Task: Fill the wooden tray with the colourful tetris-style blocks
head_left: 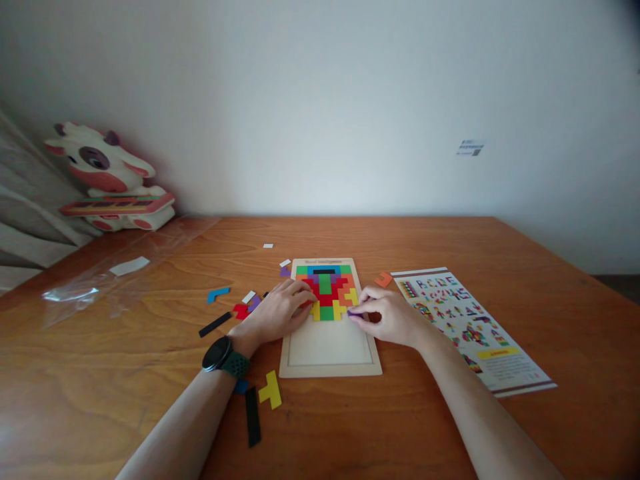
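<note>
In the middle of the table lies a wooden puzzle board [329,351], its upper part filled with colourful block pieces and its lower part bare. Between the thumb and fingers of my right hand [387,316] is a purple puzzle piece [355,314], at the right side of the board beside a yellow piece [340,309]. My left hand [283,309] rests over the board's left edge, fingers stretched out onto the laid pieces; its fingertips touch near a yellow piece on the left. Red pieces [325,298] and a green piece [327,313] show between the hands.
Loose pieces lie left of the board, among them a blue one [218,294], a black bar [215,325] and a yellow one [271,391]. An orange piece [384,279] and a pattern sheet [480,333] lie right. Clear plastic [95,287] and a cow toy keyboard [117,203] stand far left.
</note>
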A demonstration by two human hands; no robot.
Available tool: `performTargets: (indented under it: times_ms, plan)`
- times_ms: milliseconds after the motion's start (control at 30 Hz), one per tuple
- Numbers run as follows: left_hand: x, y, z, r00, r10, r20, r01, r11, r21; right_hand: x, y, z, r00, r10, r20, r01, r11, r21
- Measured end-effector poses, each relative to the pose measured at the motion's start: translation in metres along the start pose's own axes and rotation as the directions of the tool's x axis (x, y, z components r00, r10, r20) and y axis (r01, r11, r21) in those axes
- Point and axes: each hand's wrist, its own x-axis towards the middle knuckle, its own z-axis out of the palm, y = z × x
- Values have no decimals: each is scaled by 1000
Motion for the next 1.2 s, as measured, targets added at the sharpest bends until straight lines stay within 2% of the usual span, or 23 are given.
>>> performTargets:
  times_ms: [200,467,1200]
  plan:
    - [0,0,0,1000,4,-14,-4,1000,-4,-2,9,-1,997,55,50,-58,997,56]
    - [1,1,-1,1000,5,-14,-5,1000,-7,0,14,4,987,158,24,-159,964,211]
    - [0,0,0,1000,7,-14,-7,1000,-10,1,13,5,992,129,3,-127,976,174]
